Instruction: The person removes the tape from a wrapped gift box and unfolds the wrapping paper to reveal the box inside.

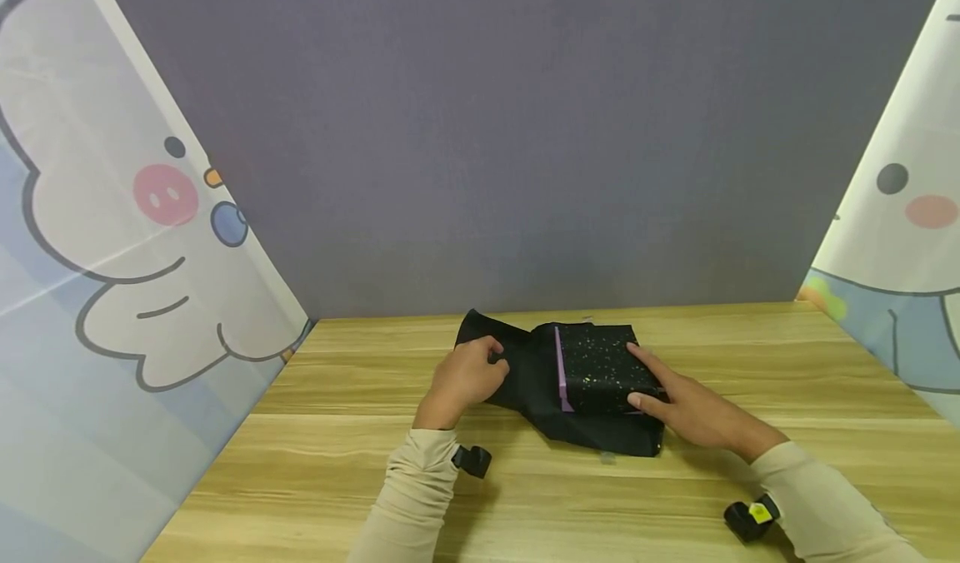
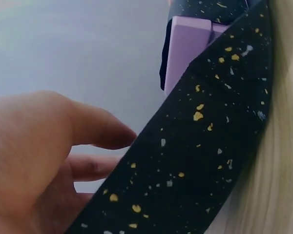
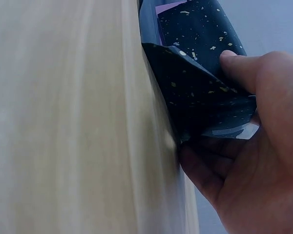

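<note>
A lilac box (image 1: 562, 371) is partly covered by black wrapping paper (image 1: 517, 380) with gold and silver flecks. My right hand (image 1: 693, 409) grips the covered box at its right end, thumb on the flecked paper (image 3: 200, 29) and the other fingers low by the table. Over the loose left part of the paper is my left hand (image 1: 468, 371), its fingers bent and thumb apart from them. In the left wrist view the thumb (image 2: 107, 129) reaches the edge of this raised flap (image 2: 185, 141), which hides the fingertips.
The wooden table (image 1: 337, 463) meets a grey panel (image 1: 480, 146) at the back. Cartoon-printed sheets stand at the left (image 1: 90, 238) and right (image 1: 915, 213). Small bits of clear tape (image 1: 607, 458) show at the paper's front edge.
</note>
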{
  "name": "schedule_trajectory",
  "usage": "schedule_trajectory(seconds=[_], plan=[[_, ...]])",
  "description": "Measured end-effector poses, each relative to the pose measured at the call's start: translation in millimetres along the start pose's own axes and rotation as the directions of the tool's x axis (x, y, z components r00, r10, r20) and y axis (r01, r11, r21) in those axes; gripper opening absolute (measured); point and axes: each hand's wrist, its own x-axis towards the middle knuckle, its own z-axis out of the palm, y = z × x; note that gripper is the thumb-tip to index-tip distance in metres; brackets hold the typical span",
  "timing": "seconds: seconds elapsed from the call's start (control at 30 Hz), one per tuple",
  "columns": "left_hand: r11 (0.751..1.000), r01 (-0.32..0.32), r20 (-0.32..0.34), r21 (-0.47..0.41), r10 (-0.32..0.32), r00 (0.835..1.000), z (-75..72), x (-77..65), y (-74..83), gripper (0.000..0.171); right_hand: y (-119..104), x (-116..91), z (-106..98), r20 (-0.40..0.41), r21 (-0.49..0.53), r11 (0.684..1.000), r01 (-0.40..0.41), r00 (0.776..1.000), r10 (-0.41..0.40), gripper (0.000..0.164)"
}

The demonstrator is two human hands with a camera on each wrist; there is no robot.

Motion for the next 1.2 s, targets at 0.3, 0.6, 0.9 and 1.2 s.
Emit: schedule_trajectory(seconds=[0.3, 0.6, 0.9, 1.2], plan=[[0.996, -0.035, 0.167, 0.088, 0.020, 0.986, 1.7, -3.9, -2.7, 0.046, -3.3, -0.4, -0.6, -0.007, -0.002, 1.000, 0.003, 1.000, -0.003, 0.078], [0.995, -0.050, 0.325, 0.088, 0.018, 0.946, 6.2, -4.2, -6.5, 0.052, -2.1, -0.1, 0.1, -0.011, -0.010, 1.000, -0.005, 1.000, 0.005, 0.079], [0.984, -0.091, 0.370, 0.153, 0.028, 0.929, 8.1, -6.2, -4.2, 0.074, -2.9, 0.5, -0.5, -0.008, -0.011, 1.000, -0.010, 1.000, 0.009, 0.080], [0.976, -0.078, 0.369, 0.202, -0.003, 0.929, 18.5, -8.6, 5.5, 0.105, -3.9, -0.1, -0.1, -0.019, -0.010, 1.000, -0.009, 1.000, 0.009, 0.080]])
